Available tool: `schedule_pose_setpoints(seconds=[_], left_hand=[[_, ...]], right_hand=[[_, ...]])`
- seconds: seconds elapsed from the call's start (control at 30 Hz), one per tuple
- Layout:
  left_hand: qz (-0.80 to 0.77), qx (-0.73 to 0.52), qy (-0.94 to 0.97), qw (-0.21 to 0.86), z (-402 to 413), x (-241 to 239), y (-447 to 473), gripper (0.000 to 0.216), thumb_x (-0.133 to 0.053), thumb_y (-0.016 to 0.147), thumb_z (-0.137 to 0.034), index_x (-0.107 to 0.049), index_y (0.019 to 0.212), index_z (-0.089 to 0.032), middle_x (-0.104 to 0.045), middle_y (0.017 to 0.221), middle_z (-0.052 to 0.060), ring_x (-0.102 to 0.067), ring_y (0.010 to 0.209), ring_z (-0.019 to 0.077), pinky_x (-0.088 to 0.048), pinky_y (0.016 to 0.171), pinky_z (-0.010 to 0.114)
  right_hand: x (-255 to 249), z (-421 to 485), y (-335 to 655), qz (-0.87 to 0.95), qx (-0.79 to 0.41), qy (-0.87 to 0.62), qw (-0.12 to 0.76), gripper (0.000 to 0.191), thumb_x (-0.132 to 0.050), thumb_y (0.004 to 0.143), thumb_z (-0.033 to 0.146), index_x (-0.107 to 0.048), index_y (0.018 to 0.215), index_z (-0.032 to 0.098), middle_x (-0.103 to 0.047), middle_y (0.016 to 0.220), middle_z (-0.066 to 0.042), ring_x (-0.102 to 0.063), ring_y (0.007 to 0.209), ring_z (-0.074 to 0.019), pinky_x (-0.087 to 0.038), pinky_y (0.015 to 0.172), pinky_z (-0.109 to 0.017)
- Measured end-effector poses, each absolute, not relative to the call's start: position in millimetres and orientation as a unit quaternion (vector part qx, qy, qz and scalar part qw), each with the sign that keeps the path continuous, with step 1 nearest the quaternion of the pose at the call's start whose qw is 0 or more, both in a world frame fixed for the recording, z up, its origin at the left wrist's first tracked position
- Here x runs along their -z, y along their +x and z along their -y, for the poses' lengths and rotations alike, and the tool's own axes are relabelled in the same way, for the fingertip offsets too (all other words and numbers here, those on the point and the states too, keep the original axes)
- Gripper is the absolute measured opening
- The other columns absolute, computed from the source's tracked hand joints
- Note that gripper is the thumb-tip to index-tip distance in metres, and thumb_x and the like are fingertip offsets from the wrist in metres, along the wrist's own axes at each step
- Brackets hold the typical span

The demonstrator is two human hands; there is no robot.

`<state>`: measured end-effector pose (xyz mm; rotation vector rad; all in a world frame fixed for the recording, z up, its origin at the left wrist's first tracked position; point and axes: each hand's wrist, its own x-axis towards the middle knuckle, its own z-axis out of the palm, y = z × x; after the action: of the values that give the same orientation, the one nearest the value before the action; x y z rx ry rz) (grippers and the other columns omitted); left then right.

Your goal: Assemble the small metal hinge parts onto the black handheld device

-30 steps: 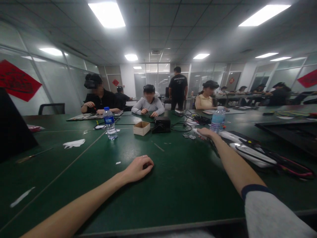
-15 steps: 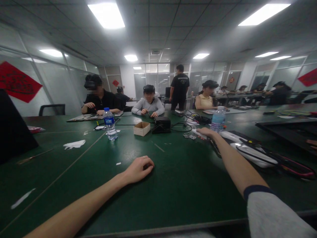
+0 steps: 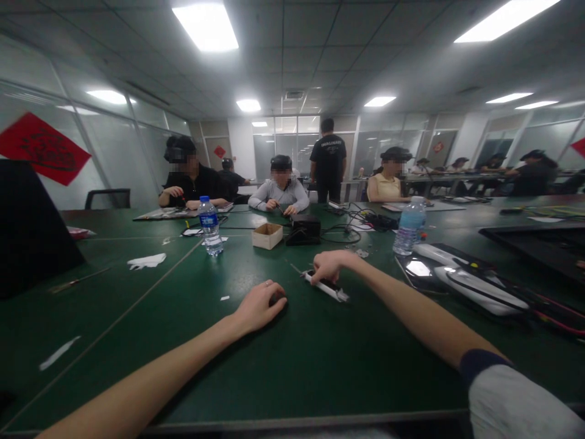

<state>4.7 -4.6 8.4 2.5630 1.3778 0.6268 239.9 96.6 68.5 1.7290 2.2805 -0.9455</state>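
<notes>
My right hand (image 3: 328, 267) is closed on a long, narrow white-and-black piece (image 3: 337, 294), held low over the green table (image 3: 256, 378). Its far end has a thin tip, and its near end looks whitish and uneven; the exact kind is unclear. To the left of it, my left hand (image 3: 261, 306) rests on the tabletop, loosely curled, with the thumb apart from the fingers and nothing seen in it. A tiny white scrap (image 3: 224, 298) lies just left of that hand.
Ahead stand a small open box (image 3: 267, 236), a black block (image 3: 303, 230) with cables, and a water bottle (image 3: 210, 227). On the right are another bottle (image 3: 409, 227), a glossy dark tablet-like slab (image 3: 418, 268) and white casings (image 3: 479, 289). Several people sit across the table.
My right hand has come from the small parts near the right bottle towards the middle, bringing the white-and-black piece. My left hand has stayed on the table. The view has shifted slightly.
</notes>
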Motion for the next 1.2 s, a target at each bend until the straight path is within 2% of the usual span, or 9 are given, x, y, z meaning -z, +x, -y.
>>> schedule_pose_setpoints(seconds=[0.1,0.2,0.4,0.47,0.53,0.67,0.87,0.97,1.2], left_hand=[[-0.471,-0.202,0.856,0.076,3.8,-8.3,5.1,0.020,-0.056,0.091,-0.034,-0.065,0.097,-0.018,-0.063,0.091,0.006,-0.061,0.084,0.0225,-0.048,0.073,0.032],[-0.461,-0.196,0.863,0.072,2.8,-7.7,5.0,0.015,-0.054,0.092,-0.028,-0.065,0.092,-0.018,-0.064,0.090,0.005,-0.061,0.085,0.0216,-0.047,0.074,0.030],[-0.425,-0.202,0.878,0.081,1.3,-6.6,2.7,0.014,-0.051,0.094,-0.022,-0.064,0.092,-0.018,-0.064,0.092,0.006,-0.061,0.087,0.0213,-0.048,0.076,0.030],[-0.415,-0.208,0.882,0.085,1.6,-6.9,2.1,0.016,-0.049,0.095,-0.021,-0.065,0.094,-0.018,-0.063,0.093,0.006,-0.061,0.087,0.0208,-0.048,0.076,0.030],[-0.403,-0.210,0.886,0.091,1.9,-7.0,1.6,0.016,-0.049,0.096,-0.021,-0.065,0.095,-0.018,-0.063,0.094,0.006,-0.061,0.088,0.0203,-0.048,0.078,0.029],[-0.386,-0.209,0.894,0.093,1.6,-5.6,0.4,0.017,-0.048,0.097,-0.020,-0.065,0.099,-0.019,-0.063,0.097,0.005,-0.060,0.090,0.0195,-0.048,0.079,0.029],[-0.381,-0.212,0.896,0.086,-0.5,-1.7,0.8,0.016,-0.050,0.096,-0.021,-0.065,0.100,-0.018,-0.065,0.098,0.006,-0.060,0.091,0.0194,-0.048,0.080,0.030],[-0.390,-0.207,0.894,0.083,-0.6,-2.1,1.8,0.016,-0.050,0.096,-0.021,-0.066,0.100,-0.019,-0.065,0.098,0.005,-0.061,0.091,0.0197,-0.048,0.079,0.029],[-0.394,-0.199,0.894,0.075,1.5,-5.1,4.4,0.015,-0.052,0.095,-0.020,-0.067,0.096,-0.018,-0.066,0.094,0.006,-0.062,0.088,0.0198,-0.048,0.077,0.028]], right_hand=[[-67.1,-60.2,207.4,-0.783,0.304,0.533,0.105,0.032,-0.081,0.067,0.041,-0.064,0.059,0.016,-0.063,0.051,-0.002,-0.065,0.055,-0.0188,-0.054,0.053,-0.027],[-70.5,-32.1,192.3,-0.821,0.271,0.487,0.127,0.042,-0.074,0.072,0.055,-0.061,0.056,0.019,-0.063,0.052,-0.005,-0.065,0.054,-0.0199,-0.053,0.054,-0.029],[-78.6,-50.6,202.4,-0.828,0.267,0.480,0.110,0.059,-0.057,0.077,0.074,-0.064,0.069,0.016,-0.071,0.067,-0.008,-0.067,0.059,-0.0203,-0.054,0.059,-0.030],[-75.0,-78.3,216.9,-0.812,0.196,0.549,0.026,0.065,-0.050,0.080,0.077,-0.068,0.078,0.014,-0.073,0.077,-0.010,-0.069,0.071,-0.0233,-0.054,0.067,-0.031],[-66.6,-109.2,238.2,-0.783,0.119,0.609,-0.044,0.070,-0.042,0.085,0.075,-0.068,0.100,0.013,-0.070,0.103,-0.016,-0.066,0.097,-0.0302,-0.051,0.084,-0.039],[-37.6,-157.3,299.3,-0.690,0.031,0.713,-0.124,0.074,-0.029,0.094,0.065,-0.045,0.136,0.007,-0.042,0.142,-0.028,-0.041,0.131,-0.0387,-0.033,0.104,-0.052],[14.1,-188.2,388.2,-0.573,0.026,0.808,-0.139,0.089,-0.019,0.090,0.071,-0.031,0.147,0.003,-0.028,0.150,-0.030,-0.025,0.140,-0.0419,-0.023,0.108,-0.054],[29.4,-203.9,410.9,-0.566,0.039,0.812,-0.135,0.093,-0.016,0.089,0.074,-0.027,0.149,0.004,-0.028,0.151,-0.028,-0.025,0.140,-0.0396,-0.022,0.109,-0.053],[38.1,-238.4,417.0,-0.625,0.074,0.768,-0.123,0.088,-0.019,0.090,0.073,-0.044,0.141,0.006,-0.040,0.146,-0.026,-0.034,0.137,-0.0381,-0.024,0.109,-0.052]])
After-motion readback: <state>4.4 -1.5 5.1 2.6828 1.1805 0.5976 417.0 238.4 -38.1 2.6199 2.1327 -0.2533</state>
